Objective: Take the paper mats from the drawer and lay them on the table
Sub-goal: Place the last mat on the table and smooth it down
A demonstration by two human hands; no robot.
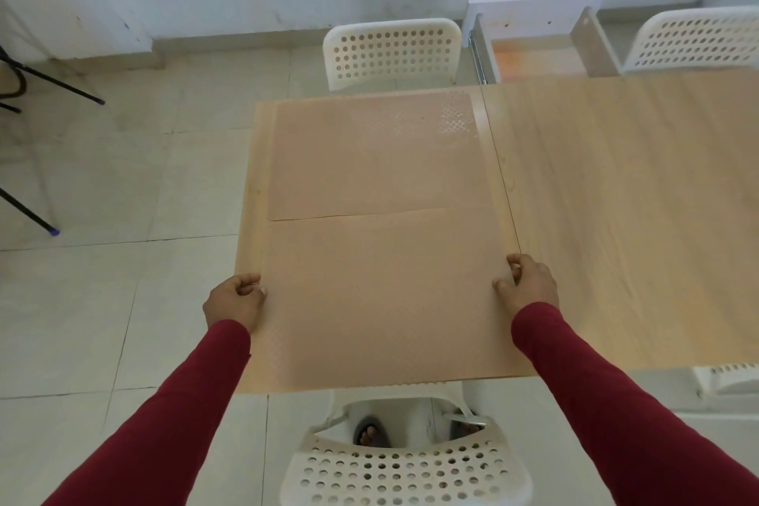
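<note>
Two pale orange paper mats lie on the left end of the light wooden table (616, 193). The far mat (373, 152) lies flat and reaches the table's far edge. The near mat (382, 296) lies in front of it, and its far edge slightly overlaps the far mat. My left hand (235, 302) grips the near mat's left edge. My right hand (527, 283) grips its right edge. Beyond the table's far side a white drawer (538, 35) stands pulled open, with something orange on its bottom.
White perforated chairs stand at the far side (392, 51), far right (698, 39) and directly below me at the near edge (406, 468). Black tripod legs (53, 84) stand on the tiled floor at the left. A wall runs behind.
</note>
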